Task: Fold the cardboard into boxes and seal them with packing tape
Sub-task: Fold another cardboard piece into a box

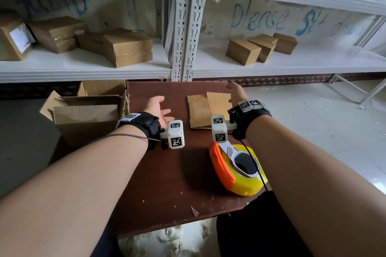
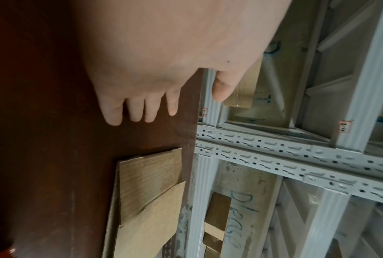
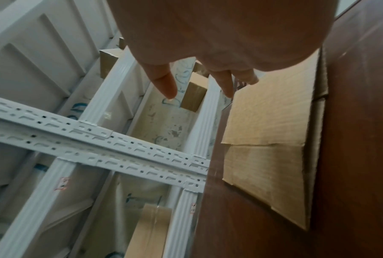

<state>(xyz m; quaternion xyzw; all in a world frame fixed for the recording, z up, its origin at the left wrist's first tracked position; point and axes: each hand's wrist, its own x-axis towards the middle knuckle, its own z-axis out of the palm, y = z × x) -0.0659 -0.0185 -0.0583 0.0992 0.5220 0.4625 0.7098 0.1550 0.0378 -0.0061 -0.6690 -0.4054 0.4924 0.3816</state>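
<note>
A dark brown table [image 1: 167,169] is filling the middle of the head view, and white metal shelving [image 1: 183,27] is standing behind it across the top of the frame, carrying several closed cardboard boxes [image 1: 127,47] in the upper left and three smaller ones [image 1: 243,52] in the upper right. At the table's left edge an open carton [image 1: 87,119] is sitting with its flaps up; what is lying inside it cannot be made out. A roll of yellow packing tape in an orange and white dispenser [image 1: 236,171] is lying at the lower right of the table, partly under the right forearm. The flattened cardboard [image 1: 208,108] is lying flat on the table right of centre, near the far edge. The left hand [image 1: 157,109] is hovering over bare table left of the cardboard, fingers straight and loosely spread, holding nothing. The right hand [image 1: 236,92] is reaching over the cardboard's far right corner with fingers relaxed and extended; the right wrist view is showing them above the sheet, and whether they are touching it cannot be told.
</note>
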